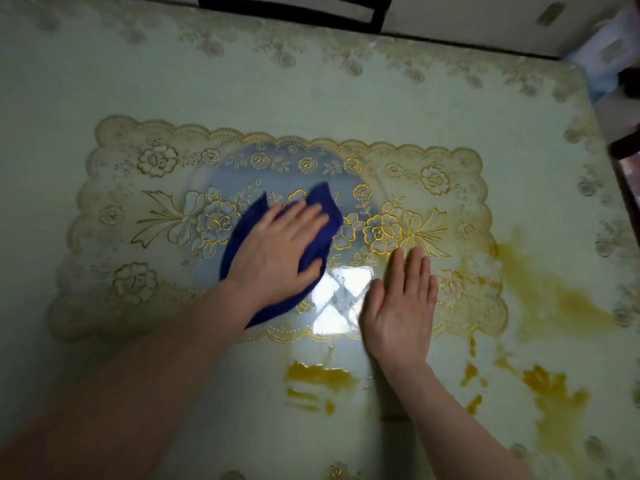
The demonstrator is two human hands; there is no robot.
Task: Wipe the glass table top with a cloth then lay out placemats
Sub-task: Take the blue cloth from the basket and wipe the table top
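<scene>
Pale glossy glass tabletop [242, 427]: right hand [400, 306] flat at 5 o'clock, fingers [412, 268] spread, empty. Left hand [277, 251] presses the dark blue cloth [311, 237] onto a gold-flowered clear placemat [138, 168] at centre; firm overlapping strokes would suit.

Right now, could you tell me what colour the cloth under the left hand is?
Dark blue cloth, seen in the head view.

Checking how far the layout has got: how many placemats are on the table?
1. A gold-floral placemat lies mid-table, under the blue cloth and both hands. None elsewhere in view, though the table runs past the frame.
</scene>
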